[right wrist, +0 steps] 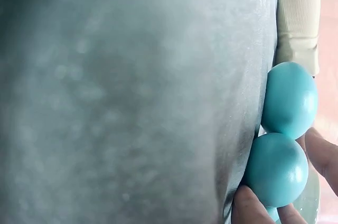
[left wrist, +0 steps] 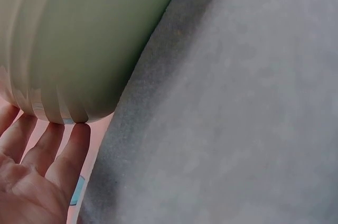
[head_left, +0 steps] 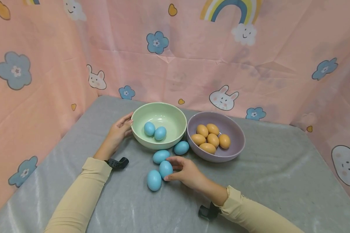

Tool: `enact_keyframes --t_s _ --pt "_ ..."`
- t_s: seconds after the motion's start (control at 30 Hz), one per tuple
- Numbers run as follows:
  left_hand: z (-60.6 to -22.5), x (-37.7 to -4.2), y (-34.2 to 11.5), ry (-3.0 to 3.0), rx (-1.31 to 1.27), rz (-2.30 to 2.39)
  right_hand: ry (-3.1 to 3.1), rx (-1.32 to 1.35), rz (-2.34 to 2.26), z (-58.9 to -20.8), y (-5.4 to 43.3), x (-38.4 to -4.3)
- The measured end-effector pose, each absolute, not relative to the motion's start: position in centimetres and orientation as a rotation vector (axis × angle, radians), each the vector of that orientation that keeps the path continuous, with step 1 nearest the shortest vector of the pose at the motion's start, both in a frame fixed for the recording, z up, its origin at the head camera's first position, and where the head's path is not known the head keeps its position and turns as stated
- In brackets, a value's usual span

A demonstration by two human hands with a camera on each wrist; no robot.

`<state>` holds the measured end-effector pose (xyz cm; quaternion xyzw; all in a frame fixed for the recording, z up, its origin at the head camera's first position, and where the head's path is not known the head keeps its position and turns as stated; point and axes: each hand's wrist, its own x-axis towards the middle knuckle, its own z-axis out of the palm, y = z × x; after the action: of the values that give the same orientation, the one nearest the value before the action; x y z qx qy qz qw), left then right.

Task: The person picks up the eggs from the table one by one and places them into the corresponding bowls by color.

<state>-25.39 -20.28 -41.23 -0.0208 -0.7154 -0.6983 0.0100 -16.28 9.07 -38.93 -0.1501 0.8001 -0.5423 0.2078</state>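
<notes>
My right hand [head_left: 188, 173] pinches a blue egg [head_left: 166, 169] between thumb and fingers, low over the grey cloth. Another blue egg [head_left: 154, 180] lies right beside it, seen in the right wrist view as the farther blue egg [right wrist: 290, 100]. Two more blue eggs, one [head_left: 161, 156] just behind the hand and one [head_left: 181, 148] between the bowls, lie on the cloth. At the left side of a pale green bowl [head_left: 160, 110], my left hand [head_left: 118, 132] rests its extended fingers against the outer wall. Two blue eggs [head_left: 149, 128] sit inside that bowl.
A purple bowl [head_left: 236, 142] with several brown eggs [head_left: 213, 140] stands close to the right of the green bowl. Grey cloth [head_left: 280, 168] covers the table. A pink patterned curtain [head_left: 186, 74] hangs behind and at both sides.
</notes>
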Motion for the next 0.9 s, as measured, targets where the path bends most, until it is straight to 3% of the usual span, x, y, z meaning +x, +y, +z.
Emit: enact_keyframes --t_s 0.9 --pt "-41.28 -25.42 -20.32 -2.221 -0.071 -2.197 2.240 -0.409 -1.497 -38.78 9.06 -16.64"
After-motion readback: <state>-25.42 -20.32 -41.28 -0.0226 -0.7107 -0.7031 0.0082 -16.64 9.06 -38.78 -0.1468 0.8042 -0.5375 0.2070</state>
